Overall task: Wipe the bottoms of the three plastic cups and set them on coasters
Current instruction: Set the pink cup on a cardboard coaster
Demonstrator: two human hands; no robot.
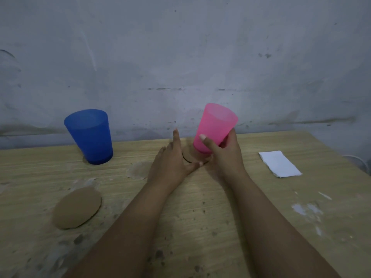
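Observation:
My right hand (224,155) is closed around the lower part of a pink plastic cup (215,125), which tilts to the right with its base just above a brown round coaster (189,156). My left hand (172,159) rests flat with fingers spread on the left edge of that coaster. A blue plastic cup (90,135) stands upright at the back left; whether a coaster lies under it is unclear. Another brown coaster (78,207) lies bare at the front left. Only two cups are in view.
A folded white tissue (280,163) lies on the wooden table (200,217) to the right of my hands. A grey wall (180,57) rises right behind the table. The table's right edge slants down at the far right.

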